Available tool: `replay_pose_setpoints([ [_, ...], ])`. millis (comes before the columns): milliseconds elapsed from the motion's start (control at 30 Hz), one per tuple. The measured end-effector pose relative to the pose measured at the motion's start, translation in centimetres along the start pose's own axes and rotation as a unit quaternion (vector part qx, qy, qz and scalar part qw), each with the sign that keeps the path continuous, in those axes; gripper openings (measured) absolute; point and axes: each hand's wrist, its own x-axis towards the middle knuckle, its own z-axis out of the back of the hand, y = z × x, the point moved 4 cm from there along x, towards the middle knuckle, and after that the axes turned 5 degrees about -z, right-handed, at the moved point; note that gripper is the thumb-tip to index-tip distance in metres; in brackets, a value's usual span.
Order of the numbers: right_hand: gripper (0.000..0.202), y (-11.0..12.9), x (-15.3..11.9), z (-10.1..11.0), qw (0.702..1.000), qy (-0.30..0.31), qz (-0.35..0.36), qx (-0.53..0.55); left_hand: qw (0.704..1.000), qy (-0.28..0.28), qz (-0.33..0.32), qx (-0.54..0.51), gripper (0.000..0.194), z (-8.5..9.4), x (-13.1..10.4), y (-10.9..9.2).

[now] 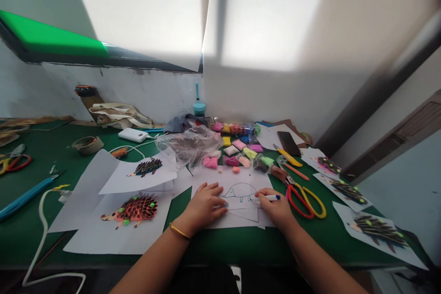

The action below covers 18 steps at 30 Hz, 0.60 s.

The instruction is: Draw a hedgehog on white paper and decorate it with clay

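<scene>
A sheet of white paper [210, 175] lies in front of me with a hedgehog outline [243, 185] drawn in blue-green. My left hand [203, 204] rests flat on the sheet's left part, fingers spread, beside the outline's snout. Something small and bluish shows near its fingertips. In my right hand [274, 206] is a marker [272, 198] with a white barrel and dark blue end, its tip at the outline's rear leg. Smaller paper pieces [243, 215] lie below the drawing. Just beyond the sheet are several packs of coloured clay [211, 161].
Finished hedgehog pictures lie left [131, 211] and right [379, 229]. Red-and-yellow scissors [306, 200], a yellow cutter [288, 157] and a phone [288, 143] are right of the sheet. A plastic bag [189, 142], a white power bank [133, 135] and a cable [43, 234] occupy the left side.
</scene>
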Motion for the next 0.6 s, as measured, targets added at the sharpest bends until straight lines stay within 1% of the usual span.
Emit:
replay_pose_setpoints([
  [333, 0.026, 0.30, -0.13, 0.03, 1.000, 0.007, -0.020, -0.005, 1.000, 0.001, -0.002, 0.002, 0.019, 0.12, -0.02, 0.01],
  [533, 0.026, 0.19, -0.14, -0.01, 1.000, 0.010, -0.008, -0.004, 1.000, 0.003, 0.003, 0.000, 0.018, 0.10, -0.01, -0.05],
  [600, 0.026, -0.01, -0.06, 0.03, 1.000, 0.006, -0.015, 0.002, 1.000, 0.003, 0.006, 0.000, 0.018, 0.09, -0.03, -0.02],
])
